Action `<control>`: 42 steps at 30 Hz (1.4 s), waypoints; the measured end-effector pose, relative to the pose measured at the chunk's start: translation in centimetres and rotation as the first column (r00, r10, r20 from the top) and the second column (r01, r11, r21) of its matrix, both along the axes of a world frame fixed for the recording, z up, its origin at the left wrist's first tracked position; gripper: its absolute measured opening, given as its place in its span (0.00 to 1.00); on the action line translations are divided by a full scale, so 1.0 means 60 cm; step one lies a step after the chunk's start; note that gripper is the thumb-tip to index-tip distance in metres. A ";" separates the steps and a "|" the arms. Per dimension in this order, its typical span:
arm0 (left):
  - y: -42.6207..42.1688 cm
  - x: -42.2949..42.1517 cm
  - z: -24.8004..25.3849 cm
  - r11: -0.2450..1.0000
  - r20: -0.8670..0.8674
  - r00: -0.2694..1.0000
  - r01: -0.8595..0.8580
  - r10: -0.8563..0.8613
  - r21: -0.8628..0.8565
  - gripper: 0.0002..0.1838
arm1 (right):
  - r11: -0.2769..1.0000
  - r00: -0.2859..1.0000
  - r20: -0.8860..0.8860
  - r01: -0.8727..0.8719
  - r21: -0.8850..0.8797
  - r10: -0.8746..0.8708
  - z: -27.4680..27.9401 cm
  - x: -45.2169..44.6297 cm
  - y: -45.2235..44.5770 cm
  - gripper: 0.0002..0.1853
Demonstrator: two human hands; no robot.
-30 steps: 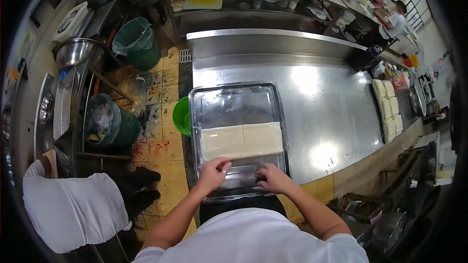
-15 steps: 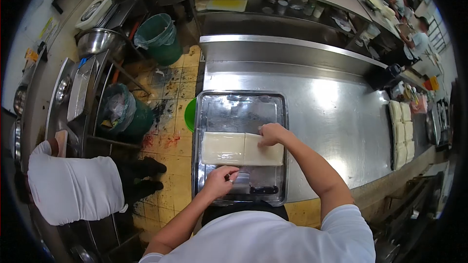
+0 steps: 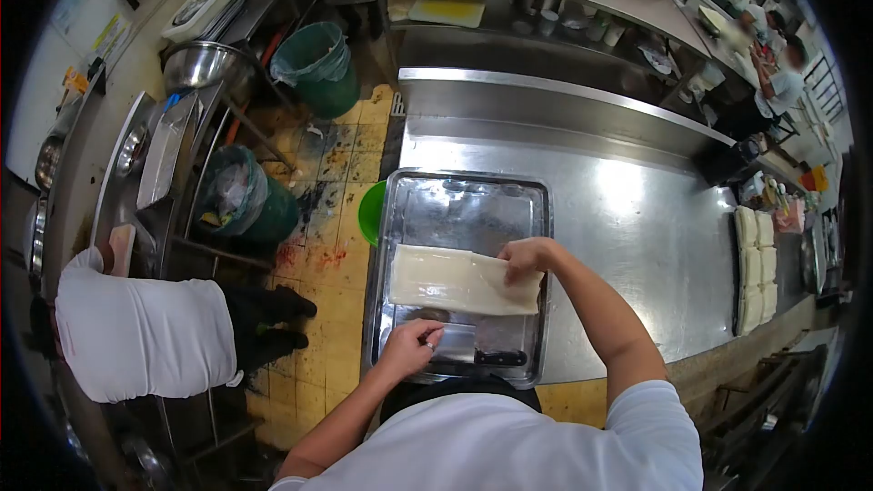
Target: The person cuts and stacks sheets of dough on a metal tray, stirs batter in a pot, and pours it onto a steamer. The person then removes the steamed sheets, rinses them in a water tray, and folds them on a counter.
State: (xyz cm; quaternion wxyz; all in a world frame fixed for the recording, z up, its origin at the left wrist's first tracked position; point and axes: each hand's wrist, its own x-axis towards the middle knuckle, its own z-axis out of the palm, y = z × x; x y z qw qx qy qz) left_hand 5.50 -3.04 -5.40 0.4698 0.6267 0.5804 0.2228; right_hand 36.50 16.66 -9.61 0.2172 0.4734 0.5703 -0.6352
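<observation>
A pale, glossy slab that looks like dough (image 3: pixel 427 275) lies across a metal tray (image 3: pixel 473 176). Its right-hand piece (image 3: pixel 511 298) sits slightly askew, its near right corner close to the tray's right rim. The fingers of my right hand (image 3: pixel 527 259) are closed on the back edge of that piece; the fingertips are partly hidden. My left hand (image 3: pixel 411 345) is over the tray's near left part, just in front of the slab, with fingers curled together; anything in them is hidden. Beside it a broad-bladed knife (image 3: pixel 500 357) with a black handle lies flat in the tray.
The tray rests on a steel counter (image 3: pixel 627 255). Several pale blocks (image 3: pixel 755 268) stand in rows at its right end. A green basin (image 3: pixel 371 214) is left of the tray. Lined bins (image 3: pixel 245 209) stand on the floor. A person in a white shirt (image 3: pixel 150 336) bends at the left.
The right-hand piece has shifted and tilted, and the dark seam between the pieces no longer shows clearly. My right hand has moved with it. The whole view has swung slightly.
</observation>
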 end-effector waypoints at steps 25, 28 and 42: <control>0.284 -0.042 -0.036 0.823 -0.418 0.850 0.468 -0.321 0.320 0.21 | 0.261 0.002 -0.405 0.768 -0.585 -0.914 0.044 -0.032 -0.419 0.25; 0.329 -0.005 -0.019 0.787 -0.665 0.580 0.617 -0.471 -0.019 0.25 | 0.201 -0.092 -0.420 0.774 -0.601 -0.903 0.050 -0.048 -0.477 0.26; 0.427 0.046 -0.035 0.414 -0.500 0.192 0.827 -0.844 -0.381 0.33 | 0.000 -0.353 -0.459 0.793 -0.609 -0.815 0.072 -0.077 -0.616 0.24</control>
